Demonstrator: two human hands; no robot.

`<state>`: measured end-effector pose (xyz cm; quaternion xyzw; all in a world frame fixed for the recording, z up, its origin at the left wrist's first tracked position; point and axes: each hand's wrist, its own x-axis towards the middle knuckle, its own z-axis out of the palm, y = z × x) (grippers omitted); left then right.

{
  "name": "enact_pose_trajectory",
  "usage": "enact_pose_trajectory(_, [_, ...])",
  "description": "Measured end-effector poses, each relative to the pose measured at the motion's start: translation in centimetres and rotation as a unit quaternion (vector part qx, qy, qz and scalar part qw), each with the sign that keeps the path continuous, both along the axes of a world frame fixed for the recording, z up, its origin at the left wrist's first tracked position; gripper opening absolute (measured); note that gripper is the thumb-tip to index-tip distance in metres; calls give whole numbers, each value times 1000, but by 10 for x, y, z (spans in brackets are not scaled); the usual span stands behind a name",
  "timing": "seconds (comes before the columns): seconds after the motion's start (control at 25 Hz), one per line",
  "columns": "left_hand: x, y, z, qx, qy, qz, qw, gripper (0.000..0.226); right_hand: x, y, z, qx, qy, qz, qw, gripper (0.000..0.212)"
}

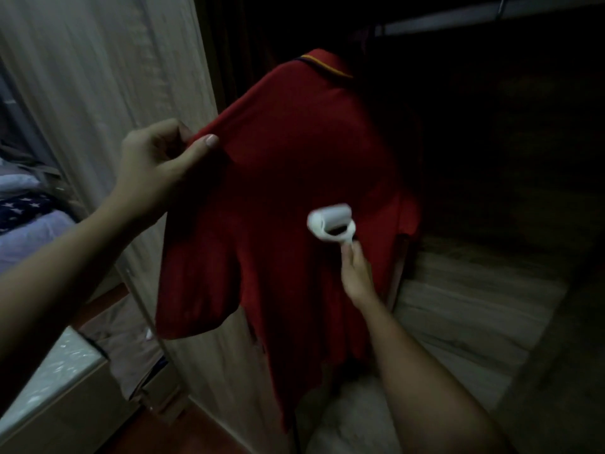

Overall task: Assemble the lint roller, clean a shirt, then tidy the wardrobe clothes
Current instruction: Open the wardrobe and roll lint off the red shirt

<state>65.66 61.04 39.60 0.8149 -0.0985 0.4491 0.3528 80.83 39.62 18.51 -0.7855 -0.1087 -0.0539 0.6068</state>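
The left hand (154, 172) held a red short-sleeved fabric shirt (294, 204) with a striped collar, its grip pinching the sleeve edge between thumb and fingers and pulling the cloth taut to the left. The shirt hung in front of the dark open wardrobe (491, 158), spreading right and downward from that grip. The right hand (355, 273) was clenched around the handle of a white plastic lint roller (330, 226), whose blurred drum sat just above the grip, against the shirt's middle. Left of the left-hand grip stood a pale wood-grain wardrobe panel (108, 77), with folded bedding (26, 211) beyond it.
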Motion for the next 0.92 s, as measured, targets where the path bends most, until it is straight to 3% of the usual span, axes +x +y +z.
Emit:
enact_pose_trajectory(0.12, [3,3,-3,-13,-4,8,1000,29,4,17,69,51,-79,4,996,25])
enact_pose_trajectory(0.28, [10,8,-9,-7,1,32,999,29,-32,22,73,59,-82,6,995,26])
enact_pose_trajectory(0.48, [11,5,-18,32,-1,86,996,33,-117,16,-53,-48,93,65,992,48])
enact_pose_trajectory(0.64, [9,-10,-30,56,5,72,996,27,-131,-2,-152,-106,112,28,988,64])
enact_pose_trajectory(0.68, [11,-14,-35,65,10,66,996,25,-141,-11,-147,-91,120,12,989,61])
enact_pose_trajectory(0.8, [17,-29,-53,91,25,67,993,26,-160,-28,-112,-55,149,-43,986,23])
enact_pose_trajectory(0.92, [27,-41,-73,77,50,73,993,28,-155,-50,-81,-59,95,-82,990,20])
